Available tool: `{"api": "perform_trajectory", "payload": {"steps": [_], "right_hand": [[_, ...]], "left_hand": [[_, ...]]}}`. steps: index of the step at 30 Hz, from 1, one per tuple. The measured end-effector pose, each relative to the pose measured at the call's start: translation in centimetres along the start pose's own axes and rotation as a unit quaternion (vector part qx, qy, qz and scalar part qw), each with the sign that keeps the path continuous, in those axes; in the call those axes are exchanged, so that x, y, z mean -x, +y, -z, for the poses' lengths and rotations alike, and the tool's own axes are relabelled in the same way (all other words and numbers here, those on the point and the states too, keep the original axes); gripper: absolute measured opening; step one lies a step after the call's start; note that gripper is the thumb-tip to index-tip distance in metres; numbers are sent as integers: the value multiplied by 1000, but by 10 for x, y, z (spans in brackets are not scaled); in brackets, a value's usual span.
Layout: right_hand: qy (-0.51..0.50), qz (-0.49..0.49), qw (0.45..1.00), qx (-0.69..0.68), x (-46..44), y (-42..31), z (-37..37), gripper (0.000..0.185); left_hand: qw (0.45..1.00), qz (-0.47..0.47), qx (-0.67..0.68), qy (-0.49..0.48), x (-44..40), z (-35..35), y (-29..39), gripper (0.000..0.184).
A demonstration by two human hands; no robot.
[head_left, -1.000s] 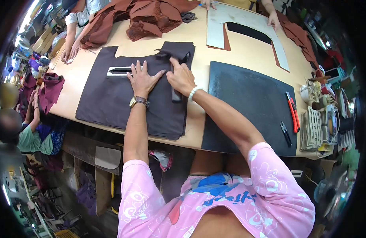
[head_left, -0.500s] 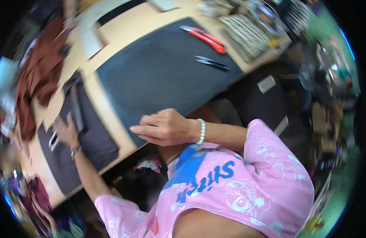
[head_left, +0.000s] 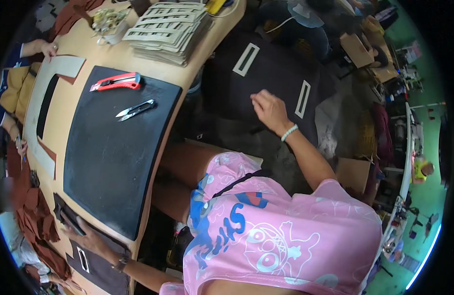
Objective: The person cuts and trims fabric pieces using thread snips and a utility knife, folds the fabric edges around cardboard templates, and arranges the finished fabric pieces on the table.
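Observation:
My left hand (head_left: 91, 242) rests, fingers extended, on a folded dark cloth piece (head_left: 109, 273) at the table's near left end. Beside its fingers lies a dark strip (head_left: 72, 221), and a pale rectangular frame (head_left: 83, 259) sits on the cloth. My right hand (head_left: 271, 112), with a beaded bracelet, is off the table, its fingers loosely curled with nothing visible in them. Below it spreads a larger dark cloth (head_left: 222, 91) bearing two pale rectangular frames, one (head_left: 246, 59) on each side of the hand. Whether the hand touches this cloth I cannot tell.
On the black cutting mat (head_left: 114, 157) lie a red utility knife (head_left: 116, 82) and thread snips (head_left: 135, 110). Stacked pale templates (head_left: 163, 32) and a white pot (head_left: 111, 34) stand beyond. Opposite, another person's hands (head_left: 49, 49) touch a large pale template (head_left: 32, 125).
My view has swung to the right. My right hand has moved from in front of my body out over the dark cloth beside the table. My left hand stays on the folded cloth.

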State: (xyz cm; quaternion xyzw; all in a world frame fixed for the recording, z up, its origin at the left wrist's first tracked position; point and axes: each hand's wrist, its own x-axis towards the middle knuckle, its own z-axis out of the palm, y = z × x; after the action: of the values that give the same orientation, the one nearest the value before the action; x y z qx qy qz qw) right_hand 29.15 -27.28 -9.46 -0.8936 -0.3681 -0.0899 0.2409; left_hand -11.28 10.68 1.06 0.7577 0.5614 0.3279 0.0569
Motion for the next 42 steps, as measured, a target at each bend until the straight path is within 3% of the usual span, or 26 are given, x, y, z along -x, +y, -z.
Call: {"api": "perform_trajectory", "payload": {"steps": [2, 3, 5, 6, 8, 11, 18, 27, 31, 35, 42], "right_hand": [[8, -41, 999, 32, -9, 31, -3, 12], [-44, -79, 996, 19, -13, 42, -1, 18], [-47, 36, 995, 80, -22, 71, -5, 22], [-50, 94, 989, 107, -26, 87, -8, 25], [-169, 112, 973, 115, -37, 117, -6, 39], [-241, 185, 941, 147, -54, 143, -2, 50], [-356, 224, 899, 119, -79, 141, 19, 43], [-374, 251, 888, 93, -60, 156, 33, 41], [-403, 284, 861, 119, -26, 176, 51, 49], [-429, 257, 855, 137, -7, 171, 66, 55], [-432, 287, 845, 134, 4, 178, 57, 49]], "left_hand": [[991, -123, 52, -21, 24, -26, 34, 71], [990, -114, 68, -52, 38, -37, 57, 70], [985, -92, 99, -111, 63, -53, 97, 67], [985, -98, 35, -139, 69, -59, 104, 66], [971, -109, -96, -191, 77, -68, 110, 65], [973, -118, -70, -186, 75, -71, 99, 59], [968, -143, -91, -184, 75, -72, 96, 55], [969, -154, -72, -181, 74, -72, 94, 54], [966, -154, -92, -187, 73, -74, 89, 54], [967, -156, -82, -185, 73, -75, 87, 54], [966, -162, -88, -181, 72, -77, 84, 54]]}}
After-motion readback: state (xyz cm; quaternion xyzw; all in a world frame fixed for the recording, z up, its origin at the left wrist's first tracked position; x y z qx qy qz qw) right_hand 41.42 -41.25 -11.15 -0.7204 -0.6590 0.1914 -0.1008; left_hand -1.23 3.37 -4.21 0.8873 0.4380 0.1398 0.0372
